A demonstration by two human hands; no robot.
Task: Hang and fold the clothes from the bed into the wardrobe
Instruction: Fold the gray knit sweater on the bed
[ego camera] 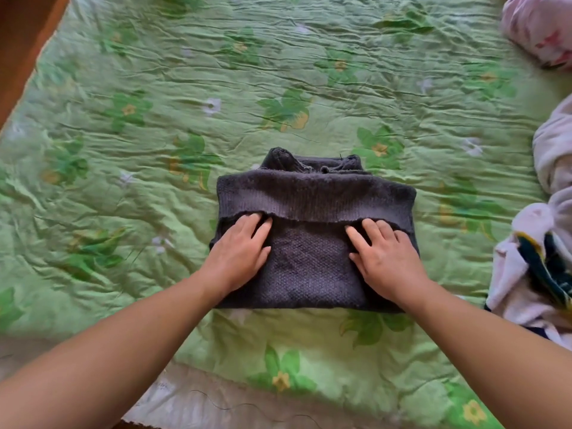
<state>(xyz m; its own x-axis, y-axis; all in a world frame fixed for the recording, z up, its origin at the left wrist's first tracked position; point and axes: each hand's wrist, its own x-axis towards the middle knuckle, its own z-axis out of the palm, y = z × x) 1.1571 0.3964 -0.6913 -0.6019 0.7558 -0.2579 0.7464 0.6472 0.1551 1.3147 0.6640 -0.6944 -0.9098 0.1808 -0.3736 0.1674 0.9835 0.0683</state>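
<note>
A dark grey knitted sweater [312, 258] lies folded into a compact rectangle on the green floral bedspread [154, 134]. Its ribbed hem is folded over across the top half, and the collar shows at the far edge. My left hand [240, 252] lies flat on the sweater's left part, fingertips tucked just under the ribbed fold. Over on the sweater's right part, my right hand [385, 258] lies flat with its fingers straight, reaching the same fold line. Neither hand grips the cloth.
A heap of pale pink and white clothes with a dark green and yellow piece [538, 243] lies at the bed's right edge. A pink floral bundle [540, 29] sits at the far right corner. A brown wooden surface [21, 41] borders the far left.
</note>
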